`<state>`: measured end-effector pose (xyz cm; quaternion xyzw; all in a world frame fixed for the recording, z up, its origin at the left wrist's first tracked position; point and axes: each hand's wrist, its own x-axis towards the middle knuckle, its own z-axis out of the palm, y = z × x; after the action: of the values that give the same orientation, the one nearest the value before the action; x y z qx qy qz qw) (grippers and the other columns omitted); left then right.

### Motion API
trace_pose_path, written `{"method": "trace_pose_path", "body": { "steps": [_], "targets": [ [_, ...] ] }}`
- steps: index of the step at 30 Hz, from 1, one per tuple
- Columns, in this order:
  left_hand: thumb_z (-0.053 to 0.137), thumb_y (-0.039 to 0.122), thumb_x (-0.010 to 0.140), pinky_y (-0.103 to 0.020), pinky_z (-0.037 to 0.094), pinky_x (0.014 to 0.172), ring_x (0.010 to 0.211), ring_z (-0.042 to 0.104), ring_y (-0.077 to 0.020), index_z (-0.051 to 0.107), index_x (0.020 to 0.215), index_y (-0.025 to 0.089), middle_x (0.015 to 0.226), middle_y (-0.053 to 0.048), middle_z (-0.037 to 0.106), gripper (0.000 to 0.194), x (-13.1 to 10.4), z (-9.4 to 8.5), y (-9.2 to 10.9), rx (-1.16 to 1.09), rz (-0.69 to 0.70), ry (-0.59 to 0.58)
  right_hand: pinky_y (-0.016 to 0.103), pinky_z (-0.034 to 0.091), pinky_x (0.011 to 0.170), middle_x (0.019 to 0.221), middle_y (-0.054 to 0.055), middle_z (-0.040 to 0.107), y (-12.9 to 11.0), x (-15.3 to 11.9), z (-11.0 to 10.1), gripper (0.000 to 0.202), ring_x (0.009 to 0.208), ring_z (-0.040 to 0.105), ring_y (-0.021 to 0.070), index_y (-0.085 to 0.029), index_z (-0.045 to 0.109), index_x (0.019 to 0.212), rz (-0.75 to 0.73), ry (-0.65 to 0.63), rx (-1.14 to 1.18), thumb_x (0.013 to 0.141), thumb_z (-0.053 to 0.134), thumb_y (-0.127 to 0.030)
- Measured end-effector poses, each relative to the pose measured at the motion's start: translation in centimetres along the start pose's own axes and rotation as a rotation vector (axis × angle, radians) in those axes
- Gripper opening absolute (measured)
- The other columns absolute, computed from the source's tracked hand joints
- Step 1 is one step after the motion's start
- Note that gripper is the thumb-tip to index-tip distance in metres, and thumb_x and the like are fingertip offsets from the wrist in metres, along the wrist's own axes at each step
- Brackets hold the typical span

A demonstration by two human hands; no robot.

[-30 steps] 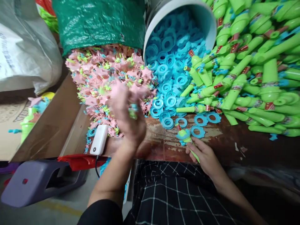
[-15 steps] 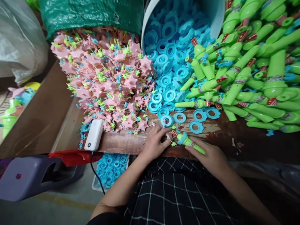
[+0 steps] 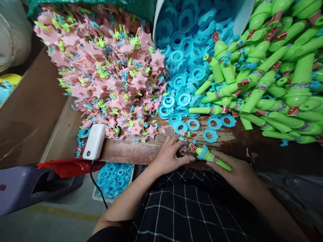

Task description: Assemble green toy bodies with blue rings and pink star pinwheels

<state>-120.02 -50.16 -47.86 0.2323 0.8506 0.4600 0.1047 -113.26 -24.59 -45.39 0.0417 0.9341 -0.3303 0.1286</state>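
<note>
My right hand (image 3: pixel 236 169) grips the lower shaft of a green toy wand (image 3: pixel 212 157) between thumb and fingers. A blue scalloped ring (image 3: pixel 202 153) sits around the wand's head, and its red dotted tip (image 3: pixel 193 146) points left. On the bench edge, my left hand (image 3: pixel 169 157) rests with the thumb stretched away from the other fingers. Between them lies a pink star piece (image 3: pixel 184 150), partly hidden by the hand, close to the wand's tip. Small pink, green and blue figures lie just beyond the fingertips.
Pink star pieces (image 3: pixel 111 84) with small figures are heaped at left. Blue rings (image 3: pixel 179 80) spill from a tipped white bucket (image 3: pixel 246 16). Green wands (image 3: pixel 272 84) pile up at right. A white power bank (image 3: pixel 94 143) with a black cable lies on the bench edge (image 3: pixel 131 151).
The wand and my right hand have shifted slightly right and down. My left thumb has stretched out to the right, away from the fingers. The view has moved a little.
</note>
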Motion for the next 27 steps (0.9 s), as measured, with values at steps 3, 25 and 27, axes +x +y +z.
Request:
{"method": "trace_pose_path", "body": {
  "steps": [3,25,27],
  "targets": [
    [0.060,0.026,0.100,-0.045,0.050,0.094,0.102,0.057,-0.0240,0.070,0.117,0.024,0.102,-0.005,0.065,0.020,0.0,0.6,-0.2,-0.001,0.005,0.073,0.051,0.058,0.100,0.126,0.005,0.073,0.2,-0.2,0.1,0.055,0.116,0.070,0.0341,-0.025,0.072,0.128,-0.013,-0.031,0.020,0.088,0.060,-0.061],
    [0.057,0.012,0.097,-0.035,0.061,0.088,0.099,0.066,-0.0190,0.059,0.138,0.017,0.104,-0.007,0.062,0.041,0.2,1.8,-2.2,-0.102,0.167,0.124,0.041,0.064,0.086,0.126,0.006,0.073,-1.1,0.0,0.1,0.047,0.108,0.074,0.0292,-0.023,0.067,0.135,-0.247,0.016,-0.190,0.101,0.052,-0.052],
    [0.057,0.012,0.098,-0.037,0.061,0.090,0.103,0.066,-0.0202,0.057,0.142,0.018,0.108,-0.008,0.062,0.044,0.2,1.7,-2.3,-0.108,0.172,0.106,0.043,0.063,0.065,0.118,0.007,0.076,-3.1,0.1,-1.2,0.044,0.090,0.077,0.0312,-0.023,0.067,0.132,-0.310,0.017,-0.426,0.103,0.047,-0.049]
  ]
}}
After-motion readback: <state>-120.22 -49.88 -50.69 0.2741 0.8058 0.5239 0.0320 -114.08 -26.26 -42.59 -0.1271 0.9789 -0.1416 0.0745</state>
